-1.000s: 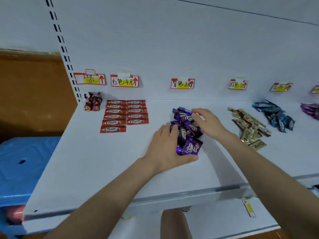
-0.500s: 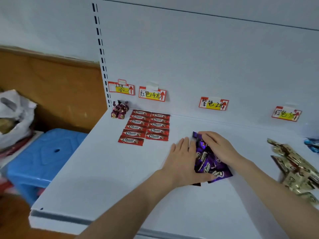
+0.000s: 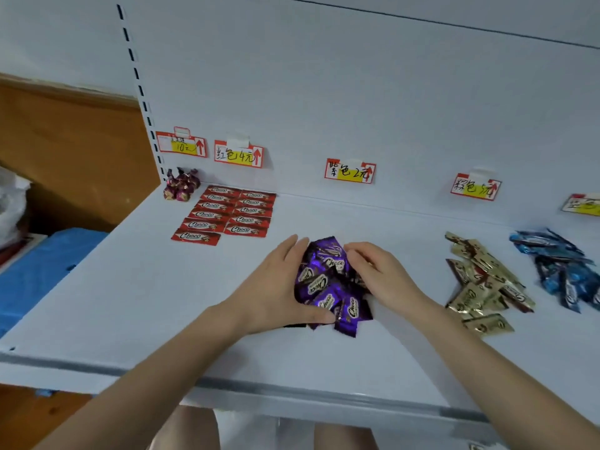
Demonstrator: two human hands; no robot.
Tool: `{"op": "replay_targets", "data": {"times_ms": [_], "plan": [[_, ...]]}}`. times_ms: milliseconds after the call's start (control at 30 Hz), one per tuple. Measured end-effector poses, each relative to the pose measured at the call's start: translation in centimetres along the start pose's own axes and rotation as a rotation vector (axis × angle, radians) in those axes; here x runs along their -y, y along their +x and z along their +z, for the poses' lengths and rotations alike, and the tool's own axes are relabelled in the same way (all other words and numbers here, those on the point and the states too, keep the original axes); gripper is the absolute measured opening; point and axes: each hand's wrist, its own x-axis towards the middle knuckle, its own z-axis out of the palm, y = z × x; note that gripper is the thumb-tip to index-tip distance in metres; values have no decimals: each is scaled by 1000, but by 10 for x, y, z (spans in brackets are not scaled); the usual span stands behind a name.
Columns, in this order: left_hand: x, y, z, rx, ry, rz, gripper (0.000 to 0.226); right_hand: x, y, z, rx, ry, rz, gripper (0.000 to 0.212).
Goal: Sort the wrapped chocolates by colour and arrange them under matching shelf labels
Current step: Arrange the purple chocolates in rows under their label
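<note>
A heap of purple wrapped chocolates (image 3: 328, 284) lies mid-shelf, in front of the purple label (image 3: 350, 170). My left hand (image 3: 276, 287) presses flat against the heap's left side, fingers straight, thumb along its front edge. My right hand (image 3: 380, 274) holds the heap's right side with curled fingers. Red chocolates (image 3: 227, 212) lie in two neat columns under the red label (image 3: 238, 155). Gold chocolates (image 3: 483, 284) sit in a loose pile below another label (image 3: 475, 187), and blue ones (image 3: 561, 264) lie further right.
Dark red twist-wrapped sweets (image 3: 181, 186) sit in the shelf's back left corner under a 10-yuan label (image 3: 181, 145). The white shelf (image 3: 130, 287) ends in a grey front lip. A blue stool (image 3: 39, 264) and a white bag (image 3: 9, 206) stand at the left.
Both hands have closed in on the purple heap and bunched it tighter. My view has shifted, so the gold and blue piles show again at the right.
</note>
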Motion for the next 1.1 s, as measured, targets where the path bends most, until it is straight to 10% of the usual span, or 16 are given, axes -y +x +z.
{"op": "replay_targets", "data": {"times_ms": [233,533,733,1100], "plan": [[-10,43,4,192,164,52,126,-12,-1,-3,6,218,56,12],[0,52,-10,161,113,-7,62,-7,0,-13,64,408,218,22],[6,49,-16,131,-66,-97,35,-11,-5,-23,44,88,96,21],[7,6,-27,-536,-534,-409,30,22,22,18,164,-335,-39,23]]}}
